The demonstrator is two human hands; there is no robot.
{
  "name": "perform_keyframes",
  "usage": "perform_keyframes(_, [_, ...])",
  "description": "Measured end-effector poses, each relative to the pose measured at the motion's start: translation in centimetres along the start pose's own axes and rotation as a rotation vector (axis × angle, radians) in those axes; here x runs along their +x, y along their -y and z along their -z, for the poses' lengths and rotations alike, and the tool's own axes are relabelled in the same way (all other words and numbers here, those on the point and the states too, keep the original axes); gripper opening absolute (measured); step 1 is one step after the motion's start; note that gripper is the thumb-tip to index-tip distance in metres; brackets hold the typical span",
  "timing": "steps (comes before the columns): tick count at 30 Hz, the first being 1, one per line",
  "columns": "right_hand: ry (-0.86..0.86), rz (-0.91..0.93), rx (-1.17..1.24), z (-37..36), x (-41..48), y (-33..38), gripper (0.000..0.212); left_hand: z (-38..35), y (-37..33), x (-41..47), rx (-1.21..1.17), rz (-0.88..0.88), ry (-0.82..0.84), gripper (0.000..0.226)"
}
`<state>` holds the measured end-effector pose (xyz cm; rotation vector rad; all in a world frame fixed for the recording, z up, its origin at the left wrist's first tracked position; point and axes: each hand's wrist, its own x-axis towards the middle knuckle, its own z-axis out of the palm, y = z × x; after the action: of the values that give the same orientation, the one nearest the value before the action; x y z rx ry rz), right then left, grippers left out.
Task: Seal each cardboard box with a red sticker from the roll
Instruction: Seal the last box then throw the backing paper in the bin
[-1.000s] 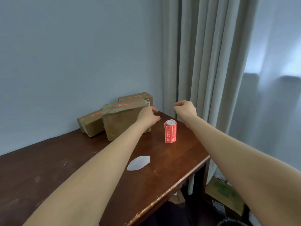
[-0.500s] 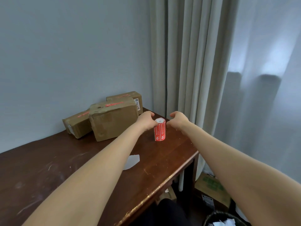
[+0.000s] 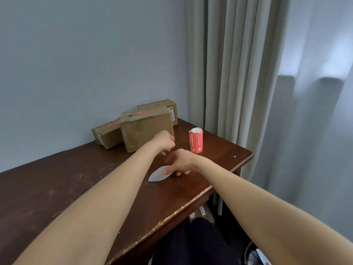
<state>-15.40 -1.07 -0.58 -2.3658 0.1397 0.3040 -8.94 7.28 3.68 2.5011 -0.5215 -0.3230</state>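
Three cardboard boxes stand at the back of the wooden table (image 3: pixel 57 190): a front box (image 3: pixel 147 129), a left box (image 3: pixel 106 133) and a back box (image 3: pixel 162 105), each with a red sticker on top. The red sticker roll (image 3: pixel 196 140) stands upright to the right of them, untouched. My left hand (image 3: pixel 165 143) hovers just in front of the front box with its fingers curled and nothing visible in them. My right hand (image 3: pixel 179 164) is lower, fingers spread, with its fingertips resting on a white backing paper (image 3: pixel 157 175) that lies flat on the table.
A grey wall runs behind the boxes and beige curtains (image 3: pixel 229 73) hang past the table's right corner. The table's worn front edge (image 3: pixel 172 217) runs diagonally. Below it are items on the floor and a bin (image 3: pixel 256 253) at the bottom right.
Both hands have left the sticker roll and pulled back toward me. My right hand has dropped onto the white backing paper. The roll stays standing.
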Motion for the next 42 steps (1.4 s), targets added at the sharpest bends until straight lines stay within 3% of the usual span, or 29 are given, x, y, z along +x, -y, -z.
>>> perform_keyframes(2, [-0.046, -0.017, 0.107, -0.9, 0.2, 0.2, 0.028, 0.4, 0.9, -0.4, -0.008, 0.012, 0.025, 0.042])
perform_keyframes(5, [-0.131, -0.056, 0.223, -0.5, 0.1, -0.1, 0.017, 0.6, 1.3, -0.6, -0.005, 0.033, 0.075, 0.036])
perform_keyframes(15, [-0.457, -0.112, 0.581, 4.8, -2.6, -3.5, 0.013, -0.9, -2.0, -1.0, -0.254, -0.072, 0.239, 0.027])
perform_keyframes(21, [-0.601, -0.143, 0.778, 6.8, -4.5, -5.7, 0.016, -3.0, -5.7, -0.8, -0.334, -0.206, 0.152, 0.019])
perform_keyframes(28, [-0.657, -0.215, 1.037, 8.2, -5.9, -7.5, 0.004, -5.1, -8.2, -0.7, -0.354, -0.202, 0.059, 0.006])
perform_keyframes(31, [-0.620, -0.168, 1.131, 8.4, -6.9, -8.3, 0.014, -5.9, -8.9, -0.7, -0.364, -0.224, 0.042, 0.013])
perform_keyframes(38, [-0.666, -0.167, 1.163, 8.5, -8.0, -9.7, 0.020, -7.3, -10.0, -0.7, -0.470, -0.236, 0.156, 0.008])
perform_keyframes(42, [-0.677, -0.198, 1.266, 8.7, -8.6, -10.2, 0.013, -7.7, -10.2, -0.9, -0.578, -0.238, 0.261, 0.008])
